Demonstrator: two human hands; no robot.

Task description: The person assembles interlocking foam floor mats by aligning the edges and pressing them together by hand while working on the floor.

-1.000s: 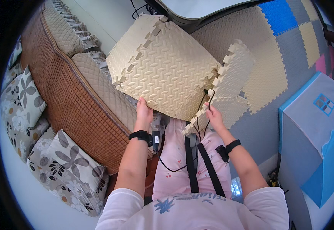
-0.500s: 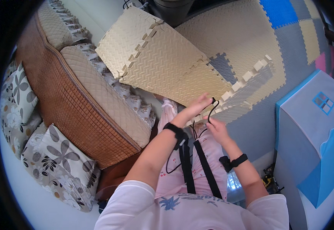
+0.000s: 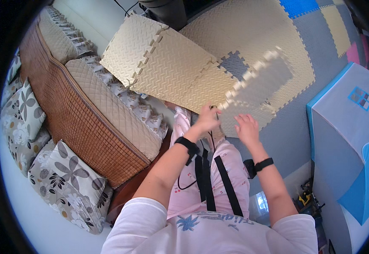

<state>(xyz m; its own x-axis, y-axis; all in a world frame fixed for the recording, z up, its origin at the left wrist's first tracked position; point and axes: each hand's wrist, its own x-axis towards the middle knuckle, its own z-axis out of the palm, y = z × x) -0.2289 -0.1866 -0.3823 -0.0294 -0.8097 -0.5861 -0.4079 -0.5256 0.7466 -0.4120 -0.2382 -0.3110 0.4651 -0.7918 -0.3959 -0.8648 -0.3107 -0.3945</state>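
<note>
L hand (image 3: 208,120) is pinching the near edge of the joined cream mats (image 3: 167,63), grip closed on it; the mats are running w/ long axis from upper left by the sofa (image 3: 87,118) down to lower right, tilted above the floor mats (image 3: 252,29). R hand (image 3: 247,129) is hanging open, fingers spread, just below a blurred loose tile (image 3: 260,82), not clearly touching it. Blue-and-grey playhouse (image 3: 345,139) is standing at right.
</note>
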